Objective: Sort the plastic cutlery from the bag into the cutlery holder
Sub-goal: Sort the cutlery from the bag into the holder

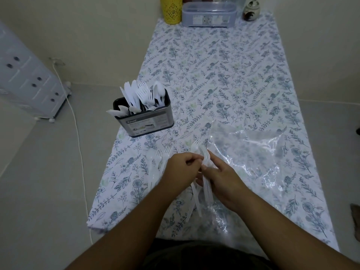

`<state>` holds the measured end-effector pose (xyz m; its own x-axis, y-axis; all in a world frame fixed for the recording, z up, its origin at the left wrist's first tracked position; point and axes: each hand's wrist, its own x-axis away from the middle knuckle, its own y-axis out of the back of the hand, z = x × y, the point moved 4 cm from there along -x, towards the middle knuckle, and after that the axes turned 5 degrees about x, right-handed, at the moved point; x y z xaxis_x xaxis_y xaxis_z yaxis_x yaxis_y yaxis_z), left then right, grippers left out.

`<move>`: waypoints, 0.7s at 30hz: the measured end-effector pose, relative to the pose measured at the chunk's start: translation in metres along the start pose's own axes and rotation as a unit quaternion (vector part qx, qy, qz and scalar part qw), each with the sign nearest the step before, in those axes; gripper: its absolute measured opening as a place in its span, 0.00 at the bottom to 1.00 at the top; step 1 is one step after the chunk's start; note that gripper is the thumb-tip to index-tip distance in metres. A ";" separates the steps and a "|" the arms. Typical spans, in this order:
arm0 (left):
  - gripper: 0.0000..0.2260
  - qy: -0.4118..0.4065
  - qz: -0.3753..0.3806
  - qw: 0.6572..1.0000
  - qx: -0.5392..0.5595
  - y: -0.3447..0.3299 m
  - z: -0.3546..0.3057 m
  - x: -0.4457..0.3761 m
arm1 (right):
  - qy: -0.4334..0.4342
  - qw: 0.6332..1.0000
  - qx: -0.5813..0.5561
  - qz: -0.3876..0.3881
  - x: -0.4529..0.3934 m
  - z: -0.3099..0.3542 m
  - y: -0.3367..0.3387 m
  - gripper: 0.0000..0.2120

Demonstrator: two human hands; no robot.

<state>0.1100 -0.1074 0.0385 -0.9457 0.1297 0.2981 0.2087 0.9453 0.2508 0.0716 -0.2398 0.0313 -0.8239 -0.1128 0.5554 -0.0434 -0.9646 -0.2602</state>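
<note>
We hold a bunch of white forks [206, 172] between both hands over the near part of the table [243, 78]. Our right hand [220, 178] curls around the handles from the right, thumb pressed on the stack; our left hand [182, 170] pinches the bunch near the tines from the left. Both are closed on the forks. Handle ends stick out below the grip, toward us.

Just left of the grip a few loose forks [158, 162] lie flat on the cloth. To the right of it and beyond, the clear bag [259, 152] is spread out crumpled; we cannot tell if anything is left inside.

Farther off, up and to the left of the grip, the holder [145, 117] stands near the table's left edge, already packed with white cutlery in its compartments.

The risk we see: the stack is slick and thin, so a slack pinch could let it fan out or drop pieces. The white forks on the pale cloth are easy to overlook. The holder is crowded and close to the edge, so a hard push while inserting could tip it or shove it off.
</note>
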 end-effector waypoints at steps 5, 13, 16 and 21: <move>0.08 -0.025 -0.030 0.991 -0.128 -0.002 0.012 -0.018 | -0.033 0.997 -0.026 -0.067 0.003 -0.012 0.017 0.22; 0.15 0.013 -0.087 0.968 -0.234 -0.009 0.030 -0.076 | -0.081 0.988 0.025 -0.132 0.010 -0.021 0.038 0.12; 0.07 0.013 -0.077 0.971 -0.225 -0.009 0.028 -0.084 | -0.075 0.988 0.035 -0.129 0.014 -0.018 0.041 0.10; 0.07 -0.073 -0.100 0.981 -0.149 -0.002 -0.008 -0.056 | -0.033 0.989 0.042 -0.140 0.010 -0.006 0.039 0.08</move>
<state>0.1647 -0.1188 0.0291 -0.9962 0.0124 0.0859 0.0583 0.8289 0.5563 0.0588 -0.2774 0.0219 -0.7481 0.1491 0.6466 -0.2147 -0.9764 -0.0234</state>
